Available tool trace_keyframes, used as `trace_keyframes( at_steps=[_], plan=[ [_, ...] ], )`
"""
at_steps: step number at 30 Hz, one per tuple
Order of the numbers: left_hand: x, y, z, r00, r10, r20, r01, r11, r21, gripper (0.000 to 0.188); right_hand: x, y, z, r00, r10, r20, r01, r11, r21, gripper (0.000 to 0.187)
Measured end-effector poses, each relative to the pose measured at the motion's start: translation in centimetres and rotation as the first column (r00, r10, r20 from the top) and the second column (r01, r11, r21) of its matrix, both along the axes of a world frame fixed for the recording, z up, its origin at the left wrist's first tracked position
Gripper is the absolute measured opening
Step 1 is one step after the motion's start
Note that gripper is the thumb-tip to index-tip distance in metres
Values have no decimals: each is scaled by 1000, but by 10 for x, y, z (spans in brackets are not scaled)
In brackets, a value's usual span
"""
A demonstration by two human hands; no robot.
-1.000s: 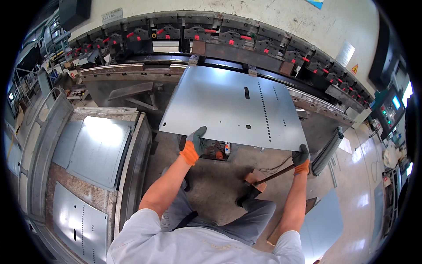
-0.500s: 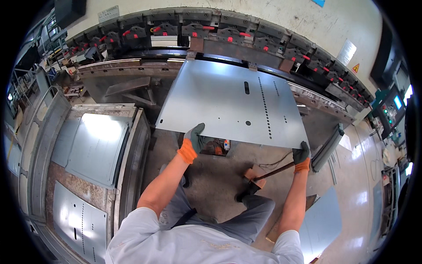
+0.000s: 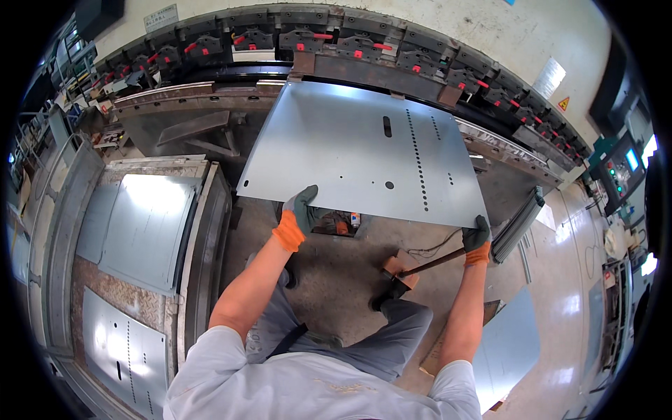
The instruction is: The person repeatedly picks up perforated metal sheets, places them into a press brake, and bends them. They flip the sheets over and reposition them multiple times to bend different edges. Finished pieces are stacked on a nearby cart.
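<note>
Silvery and smooth, a broad, thin metal sheet (image 3: 315, 150) is stretching out from the near side of the press (image 3: 392, 73), its far edge lying at the dark tool row. A rounded slot (image 3: 386, 127), a line of small round holes (image 3: 418, 161) and several single holes are piercing it. At the edge away from the press, the left hand (image 3: 299, 211), in a grey-green glove with an orange cuff, is grasping the metal sheet, thumb pressing on top, other fingers mostly hiding underneath. The right hand (image 3: 477, 236), gloved alike, is gripping the near right corner; how its hidden fingers are curling, I cannot tell. Red levers (image 3: 383, 47) are jutting from the press's blocky steel clamps (image 3: 358, 45). Before the press's left part, a cart (image 3: 203, 259) with a scuffed, rusty bed (image 3: 133, 297) is carrying flat plain sheets (image 3: 147, 238) and a perforated sheet (image 3: 105, 343). On the floor (image 3: 336, 273) in front of the press, a brownish block (image 3: 401, 264) is sitting, a slim dark rod (image 3: 437, 262) slanting up from it toward the right hand. At the press's right end, a boxy control panel (image 3: 621, 169) is glowing blue and green
</note>
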State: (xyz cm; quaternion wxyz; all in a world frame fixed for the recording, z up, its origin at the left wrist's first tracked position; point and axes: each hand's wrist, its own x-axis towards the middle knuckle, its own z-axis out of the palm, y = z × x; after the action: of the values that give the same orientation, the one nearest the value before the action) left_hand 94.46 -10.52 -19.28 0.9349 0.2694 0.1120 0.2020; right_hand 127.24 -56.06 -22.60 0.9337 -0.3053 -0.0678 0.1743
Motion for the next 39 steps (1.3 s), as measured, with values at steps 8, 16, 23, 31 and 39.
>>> trace_keyframes(
  at_steps=[8, 16, 23, 31, 39],
  plan=[
    [1, -2, 11, 999, 5, -35, -5, 1000, 19, 35, 3, -3, 7, 1000, -8, 7, 8, 1000, -7, 40],
    [1, -7, 20, 997, 38, -61, -39, 999, -16, 33, 1, -3, 15, 1000, -10, 29, 10, 1000, -10, 42],
    [11, -2, 28, 999, 1, -50, 1, 999, 38, 37, 0, -7, 51, 996, -48, 77, 54, 996, -70, 36],
    [-1, -5, 153, 954, -103, 280, 38, 973, 230, 62, -72, 29, 119, 976, 91, 197, -62, 987, -150, 78],
    [64, 99, 305, 882, -86, 463, -125, 905, 406, 46, -107, 64, 141, 927, 258, 272, -116, 887, -447, 67]
  ],
)
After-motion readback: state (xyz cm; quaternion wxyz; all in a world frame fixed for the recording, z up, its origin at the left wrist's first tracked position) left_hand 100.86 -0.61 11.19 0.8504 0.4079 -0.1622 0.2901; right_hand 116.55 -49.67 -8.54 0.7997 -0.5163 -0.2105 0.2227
